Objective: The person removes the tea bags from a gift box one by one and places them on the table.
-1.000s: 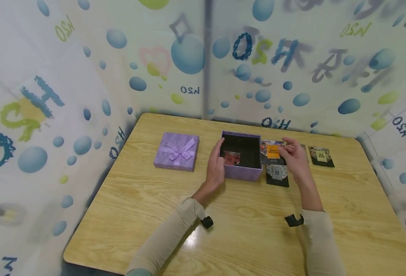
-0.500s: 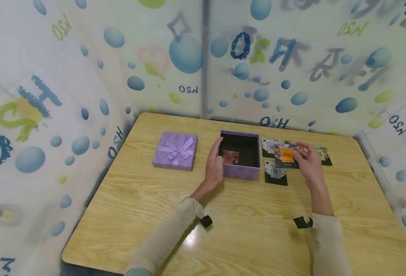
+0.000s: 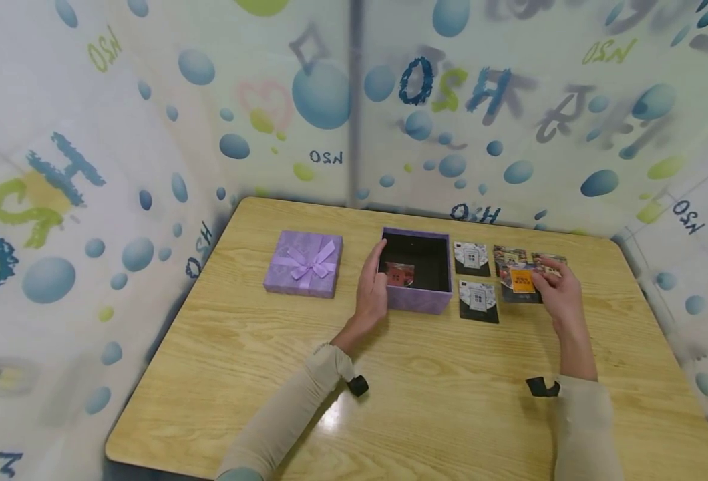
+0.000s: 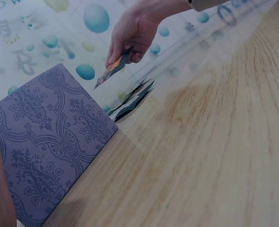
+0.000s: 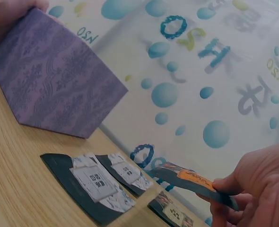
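Observation:
My left hand (image 3: 371,287) lies along the left wall of an open purple box (image 3: 419,302), fingers straight against it. Inside its black interior is a small packet with a red label (image 3: 399,274). My right hand (image 3: 563,297) pinches the right edge of a flat dark packet with an orange label (image 3: 522,281); the right wrist view shows this packet (image 5: 194,180) raised above the table. Two white-labelled packets (image 3: 478,300) lie right of the box, one behind the other. Farther right, two more packets (image 3: 508,255) lie behind the held one, partly covered.
A purple lid with a ribbon bow (image 3: 302,262) rests on the wooden table (image 3: 258,374), left of the box. A patterned curtain or wall covering (image 3: 330,93) stands close behind the table and at both sides.
My right hand has carried the orange-labelled packet rightward from beside the box and slightly nearer, uncovering the rear white-labelled packet. My left hand has stayed against the box.

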A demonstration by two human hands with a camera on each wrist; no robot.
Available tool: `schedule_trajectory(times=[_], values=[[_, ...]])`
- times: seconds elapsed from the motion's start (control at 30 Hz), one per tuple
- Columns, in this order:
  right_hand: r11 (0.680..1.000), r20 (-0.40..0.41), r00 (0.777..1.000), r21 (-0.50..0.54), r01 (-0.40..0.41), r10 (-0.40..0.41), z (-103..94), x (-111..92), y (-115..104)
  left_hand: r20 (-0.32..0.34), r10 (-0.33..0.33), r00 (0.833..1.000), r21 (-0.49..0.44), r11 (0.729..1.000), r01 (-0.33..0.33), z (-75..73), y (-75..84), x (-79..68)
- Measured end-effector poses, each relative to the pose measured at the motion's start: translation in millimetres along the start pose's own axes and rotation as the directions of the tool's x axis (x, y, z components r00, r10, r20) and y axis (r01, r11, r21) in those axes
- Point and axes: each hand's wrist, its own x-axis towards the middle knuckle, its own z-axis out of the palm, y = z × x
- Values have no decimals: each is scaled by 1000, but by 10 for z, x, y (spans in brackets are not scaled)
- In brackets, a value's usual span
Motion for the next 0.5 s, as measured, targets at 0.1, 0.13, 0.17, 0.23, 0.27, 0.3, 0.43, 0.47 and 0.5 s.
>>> schedule_trajectory(times=[0.1,0.13,0.17,0.23,0.27,0.3,0.43,0.47,0.5], values=[[1000,10,1000,-17,-14,14,-35,2,46,1,5,1000,-3,1000,-5,0,-4,-1],[1000,14,1000,-21,-20,21,-45,0,59,1,7,1000,-4,1000,-7,0,-6,-1],[999,17,1000,-26,-25,26,-55,-2,73,2,9,1000,-2,1000,-9,0,-8,-2],[998,23,999,-49,-33,34,-70,-3,105,4,13,1000,-2,1000,-13,4,-14,-1],[998,26,999,-59,-35,36,-75,-2,122,5,13,1000,-1,1000,-13,4,-12,0],[996,28,999,-74,-39,42,-77,0,139,6,12,1000,0,1000,-12,4,-10,-2],[989,27,997,-126,-74,78,-68,21,210,1,8,1000,0,1000,-8,6,-10,-3],[987,28,996,-139,-84,88,-65,27,227,-2,6,1000,0,1000,-6,5,-8,-4],[984,32,994,-152,-94,100,-64,33,242,-5,5,1000,-1,1000,-5,5,-10,-5]])
